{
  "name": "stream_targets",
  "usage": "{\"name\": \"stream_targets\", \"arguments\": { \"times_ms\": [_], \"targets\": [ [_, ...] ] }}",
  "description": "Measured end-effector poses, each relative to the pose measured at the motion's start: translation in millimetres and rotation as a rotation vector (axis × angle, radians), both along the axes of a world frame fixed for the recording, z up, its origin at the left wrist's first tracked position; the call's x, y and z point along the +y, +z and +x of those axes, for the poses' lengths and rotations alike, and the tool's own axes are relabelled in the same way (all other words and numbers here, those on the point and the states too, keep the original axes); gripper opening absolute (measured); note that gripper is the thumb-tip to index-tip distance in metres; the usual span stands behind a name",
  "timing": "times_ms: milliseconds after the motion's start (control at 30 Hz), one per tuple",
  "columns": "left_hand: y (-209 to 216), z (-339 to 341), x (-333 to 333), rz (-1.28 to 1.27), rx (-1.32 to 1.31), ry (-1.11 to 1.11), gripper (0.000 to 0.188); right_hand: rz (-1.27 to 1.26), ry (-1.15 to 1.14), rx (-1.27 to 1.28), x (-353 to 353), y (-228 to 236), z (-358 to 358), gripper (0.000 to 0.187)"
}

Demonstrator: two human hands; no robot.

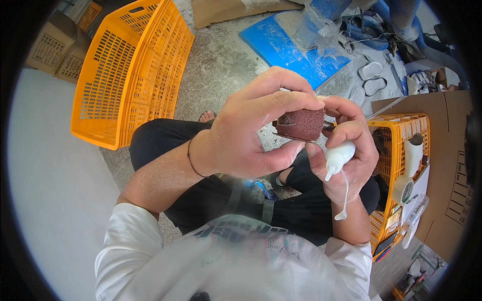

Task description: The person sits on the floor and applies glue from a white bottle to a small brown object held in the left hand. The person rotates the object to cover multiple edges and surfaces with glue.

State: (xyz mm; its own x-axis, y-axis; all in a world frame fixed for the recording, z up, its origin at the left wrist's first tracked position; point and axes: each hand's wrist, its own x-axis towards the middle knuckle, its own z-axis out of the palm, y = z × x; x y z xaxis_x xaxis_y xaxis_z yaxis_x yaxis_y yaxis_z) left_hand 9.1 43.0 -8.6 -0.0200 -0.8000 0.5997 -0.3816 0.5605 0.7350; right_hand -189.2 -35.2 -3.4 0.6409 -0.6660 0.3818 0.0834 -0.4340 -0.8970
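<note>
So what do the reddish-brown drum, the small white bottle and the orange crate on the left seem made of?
Reddish-brown drum: probably abrasive paper or cloth, matte; its surface looks grainy. White bottle: likely smooth plastic, with a soft sheen and a tapered nozzle. Orange crate: seemingly hard, slightly glossy plastic, given its even colour and latticed walls.

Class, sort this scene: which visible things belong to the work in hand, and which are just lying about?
Work in hand:
reddish-brown drum, held by left hand
white squeeze bottle, in right hand

Apparently lying about:
blue panel
pale slippers
tape roll
</note>
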Motion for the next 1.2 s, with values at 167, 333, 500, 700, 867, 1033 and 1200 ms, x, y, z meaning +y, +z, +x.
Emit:
{"name": "stream_targets", "arguments": {
  "times_ms": [167,333,500,700,867,1033,1200],
  "targets": [
    [-0.3,0.1,0.4,0.014,0.011,-0.003,0.056,0.012,0.001,-0.003,0.0,-0.8,0.2,0.034],
    [-0.9,-0.3,0.0,0.013,0.022,-0.004,0.055,0.024,0.004,-0.015,0.1,-1.1,0.7,0.034],
    [-0.1,0.2,-0.3,0.001,0.002,0.004,0.054,0.019,0.003,0.001,0.1,0.3,0.0,0.033],
    [1.0,-1.3,-1.4,-0.016,0.011,0.022,0.053,0.009,0.001,-0.003,-0.5,-0.6,0.2,0.033],
    [1.8,-3.7,-2.4,-0.043,0.038,0.051,0.053,0.007,-0.007,0.003,-0.2,-0.4,0.3,0.034],
    [2.4,-2.8,-2.1,-0.039,0.026,0.047,0.053,-0.002,-0.008,0.009,-0.2,0.0,0.7,0.034],
    [1.5,-2.8,-1.3,-0.025,0.017,0.040,0.054,0.012,-0.007,0.000,0.1,-1.1,-0.1,0.034]
  ]
}}
